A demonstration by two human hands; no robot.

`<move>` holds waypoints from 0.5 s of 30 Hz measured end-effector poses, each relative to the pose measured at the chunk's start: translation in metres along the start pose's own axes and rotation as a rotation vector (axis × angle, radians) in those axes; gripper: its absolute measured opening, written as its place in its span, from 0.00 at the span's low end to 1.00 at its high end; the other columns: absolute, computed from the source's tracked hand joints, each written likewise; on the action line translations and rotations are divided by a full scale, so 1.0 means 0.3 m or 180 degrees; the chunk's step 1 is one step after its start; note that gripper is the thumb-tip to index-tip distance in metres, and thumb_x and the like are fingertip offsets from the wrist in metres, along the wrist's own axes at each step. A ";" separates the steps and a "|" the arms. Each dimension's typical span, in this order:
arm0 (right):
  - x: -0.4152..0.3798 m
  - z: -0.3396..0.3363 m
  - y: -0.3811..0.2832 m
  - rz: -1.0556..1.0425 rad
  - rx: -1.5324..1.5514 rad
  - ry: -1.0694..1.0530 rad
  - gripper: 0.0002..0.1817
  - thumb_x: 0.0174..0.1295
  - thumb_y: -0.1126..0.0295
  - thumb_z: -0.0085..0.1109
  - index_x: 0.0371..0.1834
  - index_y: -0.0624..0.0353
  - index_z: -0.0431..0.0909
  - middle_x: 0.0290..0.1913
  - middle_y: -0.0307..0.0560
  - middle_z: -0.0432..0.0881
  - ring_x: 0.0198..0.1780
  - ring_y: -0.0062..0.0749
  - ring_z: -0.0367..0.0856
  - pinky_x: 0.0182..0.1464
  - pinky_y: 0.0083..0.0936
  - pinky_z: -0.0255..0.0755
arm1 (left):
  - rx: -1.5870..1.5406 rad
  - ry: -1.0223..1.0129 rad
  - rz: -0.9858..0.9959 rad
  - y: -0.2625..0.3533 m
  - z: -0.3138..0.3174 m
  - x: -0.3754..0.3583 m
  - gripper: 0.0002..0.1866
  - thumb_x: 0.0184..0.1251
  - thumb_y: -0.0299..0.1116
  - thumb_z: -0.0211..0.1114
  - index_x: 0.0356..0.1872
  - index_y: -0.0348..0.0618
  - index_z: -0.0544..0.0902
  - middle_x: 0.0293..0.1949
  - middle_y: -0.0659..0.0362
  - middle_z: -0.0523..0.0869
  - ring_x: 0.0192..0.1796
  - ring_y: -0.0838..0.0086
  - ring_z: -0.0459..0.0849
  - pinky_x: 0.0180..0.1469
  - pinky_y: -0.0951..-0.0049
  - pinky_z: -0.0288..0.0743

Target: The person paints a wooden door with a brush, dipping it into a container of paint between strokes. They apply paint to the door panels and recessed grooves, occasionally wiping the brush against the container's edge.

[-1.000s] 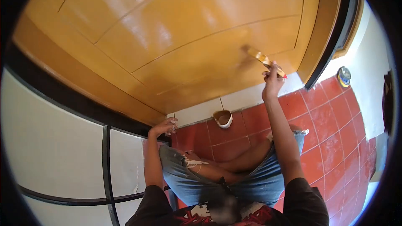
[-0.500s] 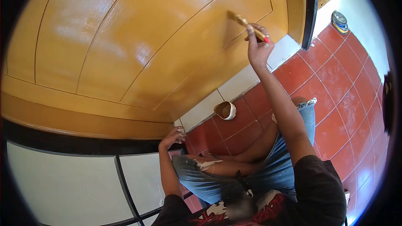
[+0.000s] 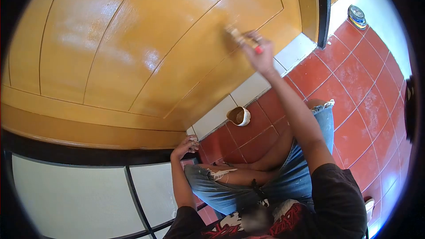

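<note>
A paintbrush [image 3: 235, 34] with a red-tipped handle is in my right hand [image 3: 261, 55], its bristles at the surface of a glossy yellow-brown door [image 3: 177, 57] with dark grooves. Motion blurs the brush and the fingers. My left hand [image 3: 184, 147] is near the door's lower left corner, by the dark frame, its fingers bent; whether anything is in them is too small to tell. A white cup [image 3: 242, 117] with brown inside sits on the red floor tiles close to the white tiled sill, between my two hands.
Stacked round tins [image 3: 357, 16] stand on the red tiled floor [image 3: 349, 88] by the wall at the upper right. White panels with black bars [image 3: 137, 197] lie at the lower left. My crossed legs in torn jeans [image 3: 248, 190] are below the cup.
My right hand and the brush have moved left and a little down along the door. My left hand has stayed nearly in place. The view has shifted slightly.
</note>
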State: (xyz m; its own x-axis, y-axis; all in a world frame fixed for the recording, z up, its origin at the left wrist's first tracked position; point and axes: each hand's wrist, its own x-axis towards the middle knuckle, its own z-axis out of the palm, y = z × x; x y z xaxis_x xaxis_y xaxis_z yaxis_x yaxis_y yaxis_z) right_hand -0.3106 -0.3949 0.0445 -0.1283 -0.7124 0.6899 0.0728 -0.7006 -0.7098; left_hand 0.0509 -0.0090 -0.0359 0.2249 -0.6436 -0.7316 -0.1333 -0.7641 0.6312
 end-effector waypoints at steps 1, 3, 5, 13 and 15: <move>0.037 -0.035 0.019 0.0242 -0.0067 0.0427 0.09 0.63 0.68 0.68 0.41 0.60 0.82 0.31 0.50 0.85 0.28 0.29 0.84 0.32 0.26 0.75 | -0.0043 0.0001 0.0074 0.003 0.001 0.004 0.24 0.75 0.41 0.58 0.68 0.49 0.68 0.47 0.56 0.84 0.44 0.71 0.85 0.45 0.70 0.79; 0.066 -0.090 0.031 0.0601 -0.0242 0.0853 0.09 0.63 0.69 0.68 0.42 0.60 0.82 0.29 0.49 0.84 0.26 0.28 0.80 0.30 0.27 0.73 | -0.0058 0.0012 0.0086 0.011 0.003 -0.003 0.23 0.75 0.40 0.58 0.68 0.49 0.68 0.47 0.55 0.84 0.44 0.71 0.85 0.46 0.70 0.79; 0.063 -0.097 0.024 0.0783 -0.0385 0.1216 0.11 0.63 0.69 0.69 0.44 0.60 0.81 0.24 0.44 0.78 0.22 0.26 0.67 0.26 0.29 0.66 | -0.0055 0.0014 0.0102 0.030 0.010 -0.006 0.23 0.75 0.40 0.58 0.68 0.48 0.68 0.47 0.55 0.84 0.44 0.71 0.85 0.46 0.69 0.79; -0.160 0.086 -0.146 0.0176 0.0031 -0.2052 0.16 0.62 0.60 0.68 0.47 0.57 0.82 0.42 0.51 0.87 0.40 0.48 0.86 0.44 0.31 0.80 | -0.0076 -0.0001 0.0038 0.026 0.017 -0.020 0.24 0.74 0.40 0.59 0.67 0.48 0.68 0.48 0.56 0.84 0.45 0.71 0.84 0.46 0.69 0.79; -0.139 0.082 -0.089 0.0327 0.0231 -0.1405 0.18 0.62 0.57 0.69 0.48 0.58 0.83 0.39 0.50 0.88 0.38 0.41 0.88 0.43 0.31 0.80 | 0.0017 0.0041 -0.0012 0.026 0.016 -0.026 0.24 0.74 0.40 0.59 0.67 0.48 0.69 0.47 0.56 0.84 0.45 0.71 0.84 0.46 0.69 0.79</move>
State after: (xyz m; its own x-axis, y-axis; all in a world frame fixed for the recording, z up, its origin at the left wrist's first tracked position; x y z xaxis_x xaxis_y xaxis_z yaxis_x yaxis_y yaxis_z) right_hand -0.2829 -0.3475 0.0382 0.3156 -0.7165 0.6221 0.1341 -0.6154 -0.7768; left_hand 0.0433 -0.0102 -0.0265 0.2378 -0.6401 -0.7306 -0.1375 -0.7668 0.6270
